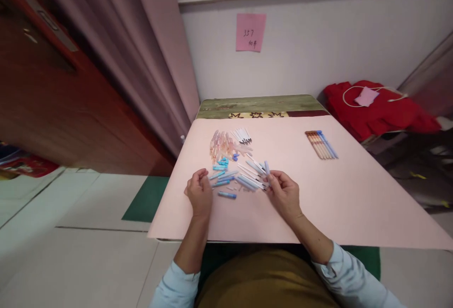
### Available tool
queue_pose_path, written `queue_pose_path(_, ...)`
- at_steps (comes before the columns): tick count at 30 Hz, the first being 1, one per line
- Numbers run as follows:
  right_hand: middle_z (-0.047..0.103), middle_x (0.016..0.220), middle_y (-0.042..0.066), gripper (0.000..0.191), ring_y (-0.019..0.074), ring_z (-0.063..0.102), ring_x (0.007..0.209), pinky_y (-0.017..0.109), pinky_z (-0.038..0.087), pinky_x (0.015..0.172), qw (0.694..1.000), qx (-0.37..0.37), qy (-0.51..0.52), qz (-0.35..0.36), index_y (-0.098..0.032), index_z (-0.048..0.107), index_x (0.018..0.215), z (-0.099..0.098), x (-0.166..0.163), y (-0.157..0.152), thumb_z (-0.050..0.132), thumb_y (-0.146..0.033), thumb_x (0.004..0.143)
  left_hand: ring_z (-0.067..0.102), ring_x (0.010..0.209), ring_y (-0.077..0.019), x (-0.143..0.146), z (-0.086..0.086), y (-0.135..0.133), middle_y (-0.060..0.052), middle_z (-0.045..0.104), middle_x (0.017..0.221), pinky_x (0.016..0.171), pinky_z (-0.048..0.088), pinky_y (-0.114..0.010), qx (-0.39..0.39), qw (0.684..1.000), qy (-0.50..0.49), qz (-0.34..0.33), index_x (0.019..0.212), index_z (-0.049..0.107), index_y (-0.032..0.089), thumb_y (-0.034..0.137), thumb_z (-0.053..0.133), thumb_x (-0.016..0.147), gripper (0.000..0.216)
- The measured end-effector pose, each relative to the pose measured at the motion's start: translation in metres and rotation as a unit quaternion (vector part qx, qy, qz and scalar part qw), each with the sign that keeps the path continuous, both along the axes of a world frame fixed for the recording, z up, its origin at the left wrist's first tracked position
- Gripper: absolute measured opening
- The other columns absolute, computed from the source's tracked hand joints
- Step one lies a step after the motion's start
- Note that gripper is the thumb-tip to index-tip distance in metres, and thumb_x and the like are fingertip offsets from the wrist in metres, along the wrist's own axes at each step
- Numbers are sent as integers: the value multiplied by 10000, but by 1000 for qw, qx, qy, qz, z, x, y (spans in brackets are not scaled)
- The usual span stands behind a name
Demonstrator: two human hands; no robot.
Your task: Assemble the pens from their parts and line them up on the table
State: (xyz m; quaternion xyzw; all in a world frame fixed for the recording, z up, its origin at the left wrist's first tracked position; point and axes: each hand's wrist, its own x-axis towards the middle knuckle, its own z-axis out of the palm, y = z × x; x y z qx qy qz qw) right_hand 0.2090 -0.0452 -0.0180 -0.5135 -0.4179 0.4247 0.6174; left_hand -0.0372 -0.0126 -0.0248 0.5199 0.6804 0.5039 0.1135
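Note:
My right hand (286,195) pinches a light blue pen barrel (267,167) between thumb and fingers, tilted upright over the table. Just left of it lie more pale blue barrels (247,182) and thin white refills with dark tips (254,160). My left hand (199,193) is closed with curled fingers at the left of the pile; what it holds, if anything, is hidden. Beside its fingertips are blue pen pieces (221,183) and bright turquoise pieces (221,167). A single blue piece (227,195) lies nearer to me, with tiny bits around it.
Behind the pile are many clear brownish pen parts (221,146) and a bunch of white refills (241,135). Several brown and blue pens (321,145) lie in a row at the right on the pink-covered table (354,204). Red cloth (375,109) sits beyond the right edge.

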Motion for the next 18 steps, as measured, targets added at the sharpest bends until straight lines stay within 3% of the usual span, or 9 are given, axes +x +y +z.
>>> queue_pose_path(5, 739, 895, 53, 322, 109, 608, 606, 240, 505, 561, 989, 0, 143, 33, -187, 661, 1048, 5, 3, 6, 720, -403, 816, 630, 1046, -228, 5, 4, -1, -73, 706, 1089, 959, 465, -381, 30, 998, 47, -32, 1102, 638, 198, 195, 428, 883, 304)
queue_pose_path(10, 738, 923, 63, 362, 133, 651, 656, 248, 530, 569, 977, -24, 207, 43, -182, 666, 1062, 9, 9, 9, 750, -396, 783, 646, 770, -179, 6, 3, 1, -68, 694, 1039, 846, 510, -357, 14, 999, 31, -43, 1126, 611, 187, 175, 397, 886, 321)
queue_pose_path(14, 739, 935, 59, 354, 130, 653, 657, 251, 533, 587, 976, -22, 213, 48, -188, 665, 1064, 9, 10, 9, 755, -379, 779, 624, 693, -159, 6, 1, 2, -56, 683, 977, 797, 518, -342, 16, 998, 29, -51, 1111, 609, 188, 176, 397, 888, 309)
queue_pose_path(18, 739, 914, 52, 308, 132, 645, 682, 263, 530, 641, 987, 3, 157, 34, -196, 671, 1019, 9, 11, 7, 757, -359, 773, 622, 690, -155, 7, 1, 1, -54, 673, 947, 767, 518, -326, 16, 998, 31, -55, 1097, 616, 187, 174, 405, 887, 298)
